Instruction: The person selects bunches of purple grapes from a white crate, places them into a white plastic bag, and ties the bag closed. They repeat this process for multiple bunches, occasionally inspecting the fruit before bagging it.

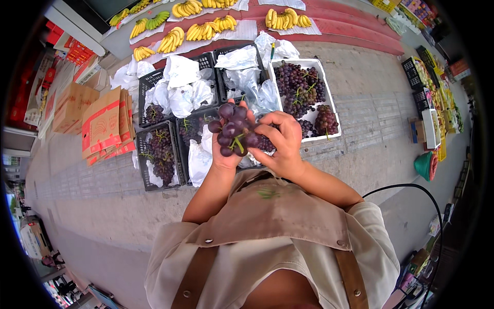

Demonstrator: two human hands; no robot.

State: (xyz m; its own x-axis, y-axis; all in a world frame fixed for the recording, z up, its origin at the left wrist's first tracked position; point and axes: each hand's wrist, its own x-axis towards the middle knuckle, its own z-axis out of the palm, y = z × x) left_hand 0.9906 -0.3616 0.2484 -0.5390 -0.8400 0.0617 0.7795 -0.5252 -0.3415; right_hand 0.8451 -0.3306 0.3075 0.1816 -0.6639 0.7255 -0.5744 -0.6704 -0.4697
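A bunch of dark purple grapes (234, 130) with green stems rests in my left hand (225, 154), raised before my chest. My right hand (283, 145) is at the bunch's right side, thumb and fingers bent around one grape at its edge. Beyond and beneath the hands stand black plastic crates; the lower left crate (142, 174) holds grapes on white paper. Crumpled white wrapping (183, 71) fills much of the upper left crate. A white foam box (332, 90) to the right holds several dark bunches and one redder bunch (326, 120).
Flattened cardboard cartons (102, 127) lean left of the crates, beside a cardboard box (73, 104). Bananas (200, 31) lie on paper over red steps (339, 23) at the far side. More produce crates (412, 75) line the right edge, near a green bag (423, 165).
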